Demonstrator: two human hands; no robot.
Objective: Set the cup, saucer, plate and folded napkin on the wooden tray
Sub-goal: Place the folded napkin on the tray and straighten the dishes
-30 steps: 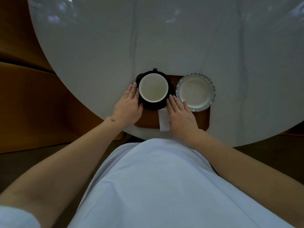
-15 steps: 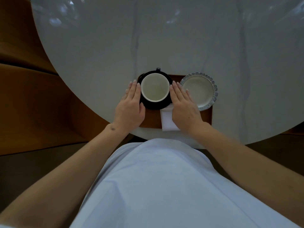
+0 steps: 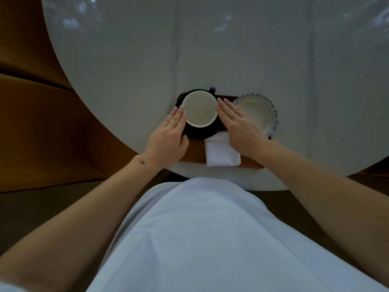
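The left hand [image 3: 168, 140] lies flat, fingers straight, at the cup's [image 3: 199, 108] nine o'clock. The cup stands upright on the black saucer [image 3: 197, 132], handle toward twelve. The right hand [image 3: 240, 125], flat and unclenched, flanks it at three. The folded napkin [image 3: 221, 152] runs six-to-twelve on the wooden tray [image 3: 194, 152]; the plate [image 3: 257, 111] sits rightmost.

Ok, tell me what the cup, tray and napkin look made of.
Cup: likely glazed ceramic, dark outside, smooth pale inside. Tray: wood by its warm brown, matte face. Napkin: white, with stacked folded edges; cloth or paper, hard to tell.
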